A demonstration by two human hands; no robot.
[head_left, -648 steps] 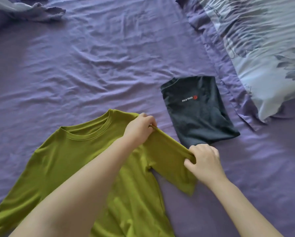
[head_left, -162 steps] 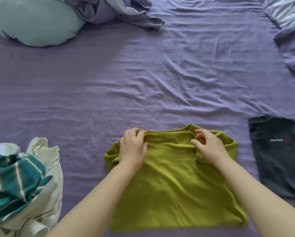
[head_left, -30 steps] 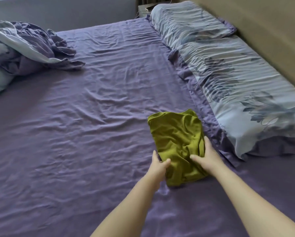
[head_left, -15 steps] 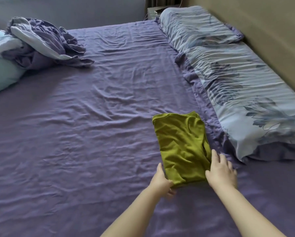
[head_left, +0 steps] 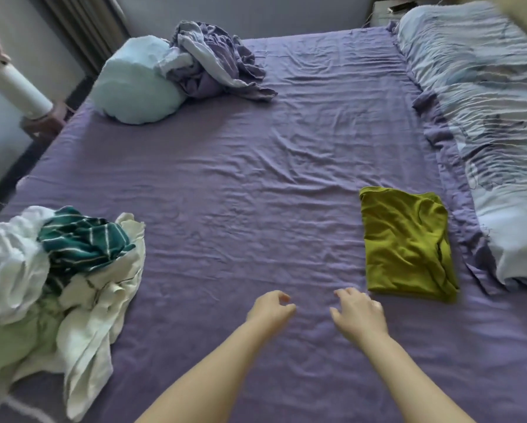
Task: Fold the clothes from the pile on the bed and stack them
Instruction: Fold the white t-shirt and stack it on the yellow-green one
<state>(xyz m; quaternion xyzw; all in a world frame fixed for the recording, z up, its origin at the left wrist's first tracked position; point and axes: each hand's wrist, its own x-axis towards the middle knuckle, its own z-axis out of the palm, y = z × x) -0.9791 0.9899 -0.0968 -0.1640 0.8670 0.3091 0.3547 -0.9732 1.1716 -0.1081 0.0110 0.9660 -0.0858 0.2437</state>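
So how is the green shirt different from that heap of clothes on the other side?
The green shirt is folded into a flat rectangle; the heap of clothes is crumpled and lumpy. The green shirt is one plain colour; the heap of clothes mixes white, pale green and teal stripes. The green shirt lies beside the long pillow; the heap of clothes sits at the bed's opposite edge. Both rest on the purple sheet, untouched by either hand.

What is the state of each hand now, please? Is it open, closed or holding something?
Left hand: open, fingers loosely curled, holding nothing.
Right hand: open, fingers relaxed, holding nothing; the folded green shirt lies apart from it.
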